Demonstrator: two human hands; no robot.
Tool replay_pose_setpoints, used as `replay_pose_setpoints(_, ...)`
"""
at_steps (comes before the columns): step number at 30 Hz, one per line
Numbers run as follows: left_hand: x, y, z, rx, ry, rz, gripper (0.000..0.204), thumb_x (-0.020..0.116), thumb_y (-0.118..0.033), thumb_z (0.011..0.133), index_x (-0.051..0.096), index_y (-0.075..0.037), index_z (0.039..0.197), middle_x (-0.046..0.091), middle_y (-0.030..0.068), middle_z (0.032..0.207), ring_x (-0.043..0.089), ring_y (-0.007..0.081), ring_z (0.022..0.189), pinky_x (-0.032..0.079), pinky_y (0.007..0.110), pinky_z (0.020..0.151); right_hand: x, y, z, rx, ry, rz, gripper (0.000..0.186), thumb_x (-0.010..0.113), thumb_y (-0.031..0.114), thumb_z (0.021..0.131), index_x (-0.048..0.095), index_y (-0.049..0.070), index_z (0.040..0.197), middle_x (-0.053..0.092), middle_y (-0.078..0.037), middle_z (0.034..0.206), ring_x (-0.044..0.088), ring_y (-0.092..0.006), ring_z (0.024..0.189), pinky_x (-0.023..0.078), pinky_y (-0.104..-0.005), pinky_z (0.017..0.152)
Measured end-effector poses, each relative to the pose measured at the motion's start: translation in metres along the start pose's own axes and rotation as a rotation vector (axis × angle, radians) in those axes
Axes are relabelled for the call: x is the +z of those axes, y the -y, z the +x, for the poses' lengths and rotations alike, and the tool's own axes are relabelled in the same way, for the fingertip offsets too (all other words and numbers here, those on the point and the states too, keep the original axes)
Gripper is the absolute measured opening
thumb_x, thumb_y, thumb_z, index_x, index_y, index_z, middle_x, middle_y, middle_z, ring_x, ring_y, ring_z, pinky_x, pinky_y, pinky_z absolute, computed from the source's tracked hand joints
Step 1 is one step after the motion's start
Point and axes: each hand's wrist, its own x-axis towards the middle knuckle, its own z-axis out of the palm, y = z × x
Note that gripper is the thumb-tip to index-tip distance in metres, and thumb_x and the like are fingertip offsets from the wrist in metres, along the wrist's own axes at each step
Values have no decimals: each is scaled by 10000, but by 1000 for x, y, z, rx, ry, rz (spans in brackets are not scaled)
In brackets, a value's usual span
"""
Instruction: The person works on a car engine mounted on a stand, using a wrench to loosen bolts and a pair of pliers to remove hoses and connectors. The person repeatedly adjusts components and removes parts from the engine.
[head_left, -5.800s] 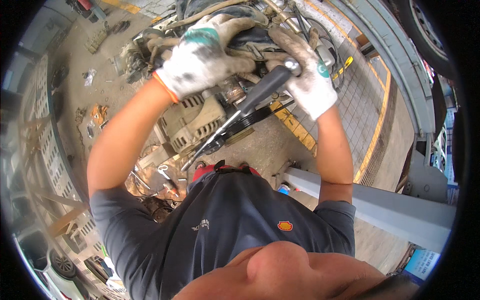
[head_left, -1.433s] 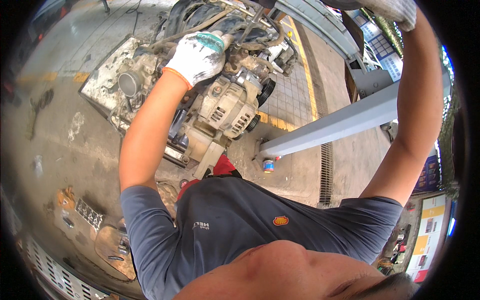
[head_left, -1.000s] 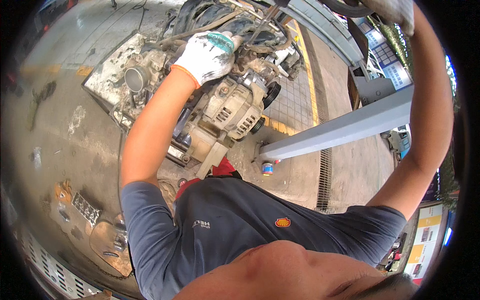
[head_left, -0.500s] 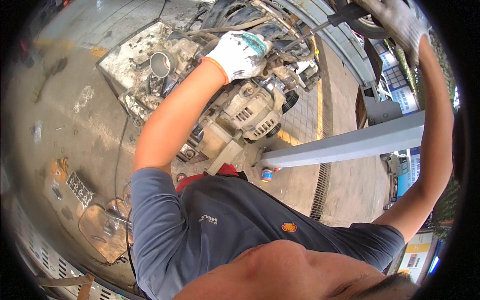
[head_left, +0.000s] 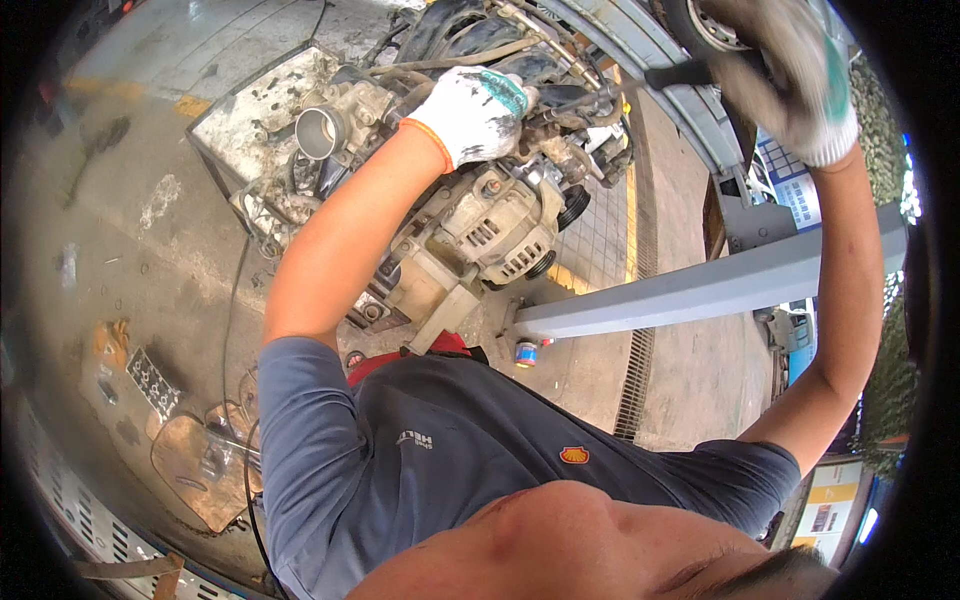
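Note:
A white glove with a green patch and dark stains covers my left hand [head_left: 478, 112]. Its fingers are curled closed at the engine [head_left: 440, 200], and what they hold is hidden. A long tool like a screwdriver, with a black handle [head_left: 685, 74] and thin metal shaft, slants from the upper right toward the engine beside my left fingertips. Around the handle's far end is my gloved right hand [head_left: 800, 80], smeared by motion, so its grip is unclear. Below my left hand sits the alternator [head_left: 505, 235], with a round metal throttle opening [head_left: 320, 132] to the left.
The engine rests by a dirty white-topped stand [head_left: 250, 120]. A grey post [head_left: 690, 285] crosses at the right, and a small blue-and-red can [head_left: 526, 353] stands near its base. Lower left on the floor lie a metal gasket-like plate [head_left: 152, 384], an orange glove [head_left: 112, 340] and a brown board [head_left: 200, 470].
My right hand has moved lower in the picture and blurred, and the tool's handle has shifted slightly down and left. My left hand stays at the same spot on the engine.

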Motion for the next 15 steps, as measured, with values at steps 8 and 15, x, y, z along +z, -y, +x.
replay_pose_setpoints(8,-8,3,-2,-29,40,7,356,584,-209,936,681,-70,1249,723,149,1112,720,359,1044,577,485,859,-2,52,59,852,137,74,285,701,290,939,727,9,894,715,-106,770,710,-212,715,549,-355,668)
replay_pose_setpoints(15,1,-2,-2,20,-83,7,263,651,-197,852,728,-89,1080,727,116,982,743,321,912,578,449,756,5,-36,-15,22,116,105,506,739,355,1026,666,1,1381,746,-126,1192,709,-183,1059,566,-336,940)
